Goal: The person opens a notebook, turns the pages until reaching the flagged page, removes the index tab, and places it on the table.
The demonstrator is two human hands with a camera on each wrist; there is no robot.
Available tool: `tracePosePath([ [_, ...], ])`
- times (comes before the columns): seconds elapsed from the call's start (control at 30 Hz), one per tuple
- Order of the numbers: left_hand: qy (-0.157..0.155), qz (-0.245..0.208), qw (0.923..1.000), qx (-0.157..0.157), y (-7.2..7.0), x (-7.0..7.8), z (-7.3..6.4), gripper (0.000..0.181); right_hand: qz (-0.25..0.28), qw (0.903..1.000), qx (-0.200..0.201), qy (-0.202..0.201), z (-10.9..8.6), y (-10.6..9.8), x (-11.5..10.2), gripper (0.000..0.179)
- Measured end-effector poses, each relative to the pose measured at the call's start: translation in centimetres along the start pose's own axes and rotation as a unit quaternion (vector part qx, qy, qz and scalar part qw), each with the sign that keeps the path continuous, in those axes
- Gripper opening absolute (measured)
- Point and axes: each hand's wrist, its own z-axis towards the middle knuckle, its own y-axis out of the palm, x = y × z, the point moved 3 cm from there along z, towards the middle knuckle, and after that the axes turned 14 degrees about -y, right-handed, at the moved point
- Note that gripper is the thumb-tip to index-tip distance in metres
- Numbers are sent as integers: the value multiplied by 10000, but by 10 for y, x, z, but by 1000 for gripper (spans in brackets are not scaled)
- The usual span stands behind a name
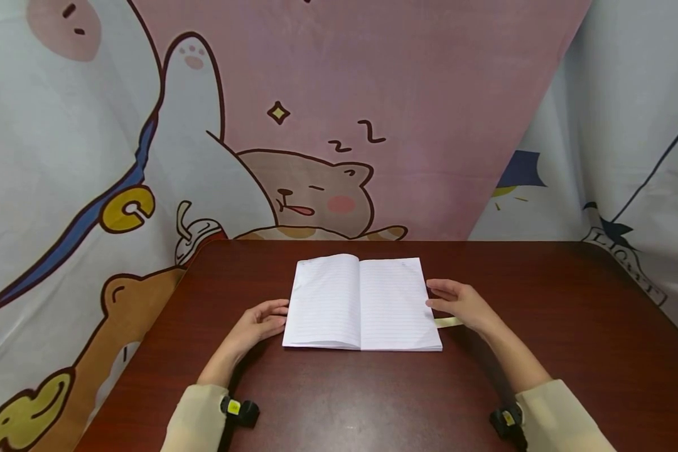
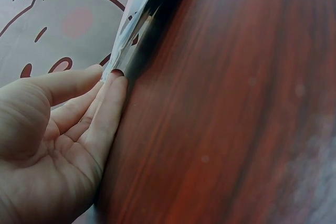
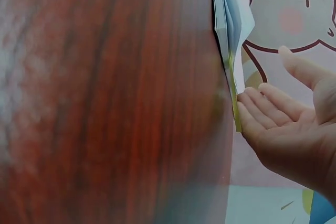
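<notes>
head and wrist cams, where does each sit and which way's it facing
Head: on the head, forward and down at the notebook; left hand, right hand, sleeves show.
Left wrist: on that wrist, facing the notebook's edge; left hand shows.
Right wrist: on that wrist, facing the ribbon; right hand shows.
Wrist views share table and backdrop.
</notes>
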Motion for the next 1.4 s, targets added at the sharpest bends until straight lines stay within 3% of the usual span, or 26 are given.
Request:
tracePosePath([
  [0.37,21,41,10000,44,0,3,-4,48,-300,9977,-592,-158,-1,2,1,71],
  [0.87,22,-6,10000,-69,-2,1,-3,49,-676,9933,-756,-546,-3,5,1,75],
  [1.4,-17,11,10000,-59,0,1,-2,50,-1085,9904,-842,-150,-4,9,-3,80],
])
